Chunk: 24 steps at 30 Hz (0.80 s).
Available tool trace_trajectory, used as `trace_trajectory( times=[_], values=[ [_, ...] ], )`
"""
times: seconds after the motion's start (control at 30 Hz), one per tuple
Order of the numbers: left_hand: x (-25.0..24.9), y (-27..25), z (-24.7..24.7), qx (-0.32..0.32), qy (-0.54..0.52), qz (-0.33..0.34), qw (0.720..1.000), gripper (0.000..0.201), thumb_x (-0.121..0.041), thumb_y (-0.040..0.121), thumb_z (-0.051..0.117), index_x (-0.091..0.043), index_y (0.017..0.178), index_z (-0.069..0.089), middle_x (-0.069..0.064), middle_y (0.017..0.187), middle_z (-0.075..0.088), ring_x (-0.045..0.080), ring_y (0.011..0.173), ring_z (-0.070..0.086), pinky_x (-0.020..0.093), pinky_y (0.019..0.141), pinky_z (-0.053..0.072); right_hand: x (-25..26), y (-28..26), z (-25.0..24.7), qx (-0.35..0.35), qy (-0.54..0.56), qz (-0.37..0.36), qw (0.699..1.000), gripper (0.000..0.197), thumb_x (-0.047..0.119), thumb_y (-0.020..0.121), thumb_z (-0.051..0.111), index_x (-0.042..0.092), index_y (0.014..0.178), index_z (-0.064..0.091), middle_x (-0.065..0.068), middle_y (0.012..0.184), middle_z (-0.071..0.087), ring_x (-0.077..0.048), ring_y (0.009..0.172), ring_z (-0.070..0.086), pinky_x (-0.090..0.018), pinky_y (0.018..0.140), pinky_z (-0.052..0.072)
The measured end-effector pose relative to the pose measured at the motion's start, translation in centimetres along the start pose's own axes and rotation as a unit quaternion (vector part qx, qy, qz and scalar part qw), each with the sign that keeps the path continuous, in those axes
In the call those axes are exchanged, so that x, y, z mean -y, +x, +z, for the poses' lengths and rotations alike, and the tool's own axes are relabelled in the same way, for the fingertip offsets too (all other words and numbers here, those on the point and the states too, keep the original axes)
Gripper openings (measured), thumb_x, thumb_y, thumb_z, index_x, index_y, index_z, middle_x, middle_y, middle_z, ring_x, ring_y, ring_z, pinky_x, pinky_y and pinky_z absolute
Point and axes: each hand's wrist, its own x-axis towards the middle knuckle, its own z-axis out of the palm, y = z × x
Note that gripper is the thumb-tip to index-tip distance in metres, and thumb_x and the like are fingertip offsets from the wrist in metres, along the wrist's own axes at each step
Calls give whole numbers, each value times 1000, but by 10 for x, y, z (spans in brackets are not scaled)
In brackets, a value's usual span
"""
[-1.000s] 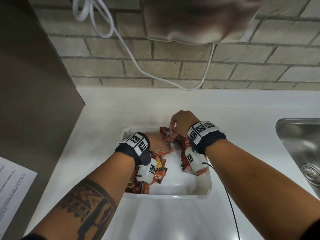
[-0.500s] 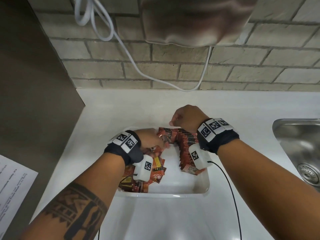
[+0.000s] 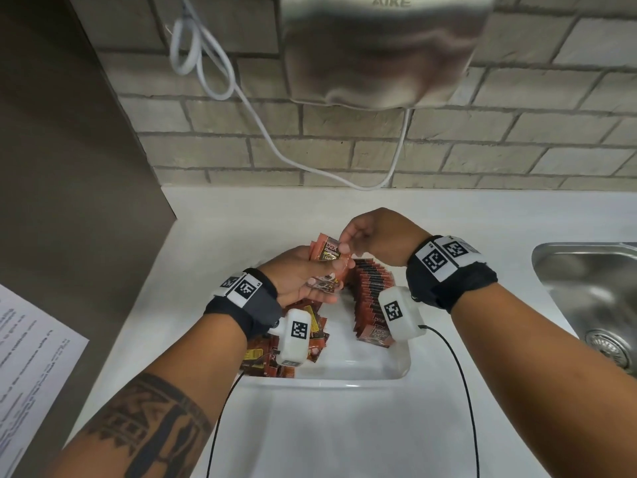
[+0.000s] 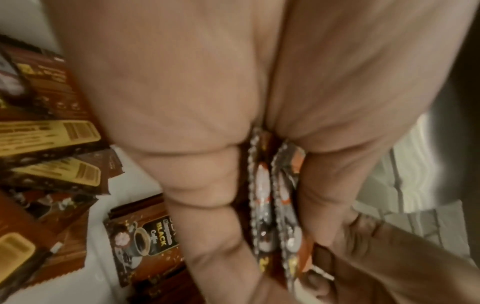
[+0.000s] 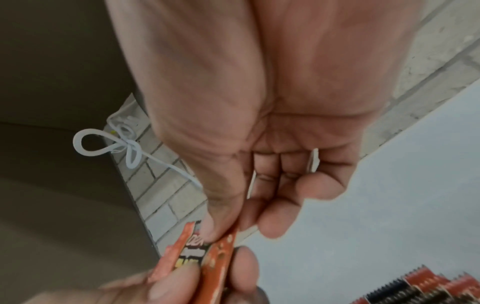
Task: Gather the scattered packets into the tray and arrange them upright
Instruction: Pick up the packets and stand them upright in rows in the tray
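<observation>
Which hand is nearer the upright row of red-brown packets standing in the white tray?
Right. The right hand hovers just above the far end of the upright row of red-brown packets, pinching a packet the left hand holds; the left hand sits beside the row, over the white tray.

A metal hand dryer (image 3: 382, 50) hangs at twelve o'clock, white cable (image 3: 203, 56) beside it; steel sink (image 3: 593, 291) at three, paper sheet (image 3: 31, 367) at eight.

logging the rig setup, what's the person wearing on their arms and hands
Bare hands, no gloves. Each wrist carries a black band with white square-code tags and a white camera box bearing another tag; a thin black cable trails from each. The left forearm has a dark geometric tattoo.
</observation>
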Motion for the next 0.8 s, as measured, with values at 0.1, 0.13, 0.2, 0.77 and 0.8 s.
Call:
trace_trajectory(
  times=[0.1,0.13,0.2,0.77,0.8],
  values=[
    [0,2,-2,-30,80,7,996,36,-29,88,72,-11,118,65,6,104,70,16,82,65,28,62,58,4,-2,-4,-35,8,3,999,4,23,85,78,25,84,74,13,69,67,-4,69,60,-22,74,46],
    [0,2,-4,-49,100,4,994,33,-29,90,72,-10,117,65,7,99,68,16,79,65,27,59,57,6,-2,-5,-50,-8,1,999,3,23,85,77,24,85,74,14,70,66,-2,69,59,-19,70,43],
    [1,3,-12,-90,162,-36,982,31,-31,92,72,-8,112,67,9,89,66,19,74,64,28,57,56,6,-2,-6,-87,-49,1,995,1,22,87,75,22,87,74,17,73,64,2,70,56,-12,63,37],
    [18,37,-1,-18,497,-168,851,48,-44,93,64,-6,123,64,17,116,71,27,91,65,38,89,52,-21,49,56,-40,-275,140,950,20,24,81,63,19,95,75,3,102,69,-18,100,64,-35,85,58],
    [18,39,-2,-19,496,-169,851,46,-43,94,64,-5,121,65,16,115,71,26,88,63,35,82,51,-23,51,57,-37,-274,142,950,20,24,80,62,19,95,75,3,103,69,-19,100,64,-35,85,58]
  ],
)
